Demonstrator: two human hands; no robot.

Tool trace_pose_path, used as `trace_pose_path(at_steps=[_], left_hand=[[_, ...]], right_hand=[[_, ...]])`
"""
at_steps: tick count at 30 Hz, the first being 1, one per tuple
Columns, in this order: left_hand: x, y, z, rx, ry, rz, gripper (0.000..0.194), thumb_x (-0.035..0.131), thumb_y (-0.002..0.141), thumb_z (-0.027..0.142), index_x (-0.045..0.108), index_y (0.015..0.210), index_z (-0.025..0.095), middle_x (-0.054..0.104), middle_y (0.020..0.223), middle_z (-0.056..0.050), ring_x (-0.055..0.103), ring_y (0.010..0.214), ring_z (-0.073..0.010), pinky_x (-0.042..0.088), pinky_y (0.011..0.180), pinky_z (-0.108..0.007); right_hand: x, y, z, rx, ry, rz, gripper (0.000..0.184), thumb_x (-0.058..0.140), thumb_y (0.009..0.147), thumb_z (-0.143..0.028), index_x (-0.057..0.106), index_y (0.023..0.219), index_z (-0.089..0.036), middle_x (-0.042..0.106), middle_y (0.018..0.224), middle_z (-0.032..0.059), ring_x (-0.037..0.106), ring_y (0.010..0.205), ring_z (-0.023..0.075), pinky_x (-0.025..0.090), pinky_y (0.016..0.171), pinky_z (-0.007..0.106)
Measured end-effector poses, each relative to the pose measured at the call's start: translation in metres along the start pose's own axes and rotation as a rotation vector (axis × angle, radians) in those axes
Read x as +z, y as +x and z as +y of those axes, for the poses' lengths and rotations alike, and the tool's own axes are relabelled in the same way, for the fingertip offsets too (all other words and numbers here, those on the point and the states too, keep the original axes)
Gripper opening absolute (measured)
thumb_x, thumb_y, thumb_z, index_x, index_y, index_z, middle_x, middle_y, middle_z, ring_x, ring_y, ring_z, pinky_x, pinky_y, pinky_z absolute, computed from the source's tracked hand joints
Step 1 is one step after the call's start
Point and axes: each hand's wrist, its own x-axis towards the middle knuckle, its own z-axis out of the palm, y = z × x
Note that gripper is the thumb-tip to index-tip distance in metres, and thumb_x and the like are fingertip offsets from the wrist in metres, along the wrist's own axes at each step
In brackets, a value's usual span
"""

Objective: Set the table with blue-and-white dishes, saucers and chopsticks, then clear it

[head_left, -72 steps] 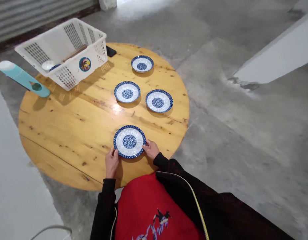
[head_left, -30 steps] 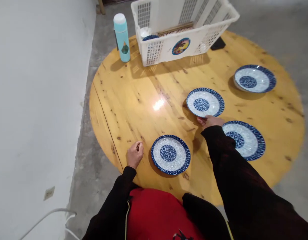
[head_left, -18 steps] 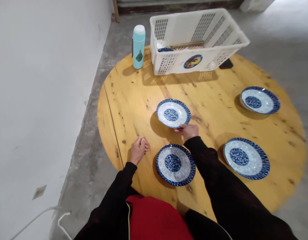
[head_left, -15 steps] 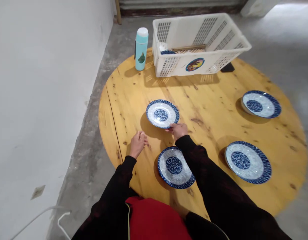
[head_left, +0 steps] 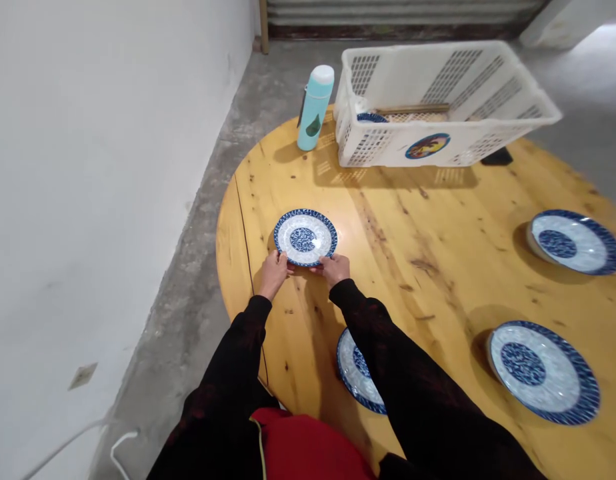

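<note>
A small blue-and-white plate (head_left: 305, 237) lies near the left edge of the round wooden table (head_left: 438, 247). My left hand (head_left: 273, 273) grips its near-left rim and my right hand (head_left: 334, 268) grips its near-right rim, fingers closed on the edge. A second plate (head_left: 355, 373) sits close to me, half hidden under my right sleeve. Two more plates rest on the right: one near (head_left: 542, 370), one farther back (head_left: 575, 241).
A white plastic basket (head_left: 445, 103) stands at the back of the table with chopsticks and a small dish inside. A teal bottle (head_left: 314, 108) stands left of it. A dark phone (head_left: 497, 157) lies behind the basket. A white wall and concrete floor lie left.
My right hand carried the plate leftward from the table's middle to the left edge. My left hand came off the table and took the plate's other side. The view swung left.
</note>
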Motion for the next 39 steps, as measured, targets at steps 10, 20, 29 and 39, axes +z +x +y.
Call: trace_pose_path(at_steps=[10, 20, 29, 39], left_hand=[[-0.004, 0.013, 0.001, 0.006, 0.011, 0.018, 0.024, 0.053, 0.093, 0.034, 0.044, 0.075, 0.021, 0.066, 0.064, -0.001, 0.068, 0.053, -0.0151, 0.050, 0.050, -0.022], [-0.033, -0.030, -0.014, -0.011, -0.076, -0.024, 0.026, 0.051, 0.095, 0.040, 0.059, 0.095, 0.015, 0.068, 0.083, -0.008, 0.064, 0.063, -0.0112, 0.052, 0.057, -0.021], [-0.028, -0.105, -0.037, -0.016, 0.006, -0.148, 0.029, 0.054, 0.090, 0.035, 0.063, 0.108, 0.014, 0.071, 0.088, -0.008, 0.066, 0.070, -0.0132, 0.054, 0.061, -0.023], [0.008, -0.144, -0.051, -0.087, 0.030, -0.391, 0.034, 0.058, 0.086, 0.043, 0.062, 0.103, 0.013, 0.068, 0.083, -0.007, 0.062, 0.062, -0.0110, 0.052, 0.057, -0.023]], right_hand=[[0.009, 0.004, -0.007, 0.016, -0.040, -0.039, 0.014, 0.069, 0.069, -0.015, 0.056, 0.068, -0.019, 0.062, 0.052, 0.0004, 0.065, 0.049, 0.0200, 0.061, 0.048, 0.032], [-0.078, -0.046, -0.030, -0.093, -0.030, -0.076, 0.022, 0.078, 0.071, -0.025, 0.066, 0.085, -0.014, 0.073, 0.067, 0.0070, 0.069, 0.055, 0.0165, 0.058, 0.052, 0.026], [-0.234, -0.148, 0.001, -0.298, -0.004, 0.495, 0.028, 0.078, 0.065, -0.035, 0.067, 0.083, -0.017, 0.072, 0.066, 0.0016, 0.068, 0.053, 0.0142, 0.057, 0.050, 0.025], [-0.222, -0.219, 0.096, -0.012, 0.071, 0.551, 0.037, 0.078, 0.059, -0.046, 0.068, 0.078, -0.016, 0.067, 0.060, 0.0008, 0.063, 0.051, 0.0167, 0.057, 0.048, 0.029]])
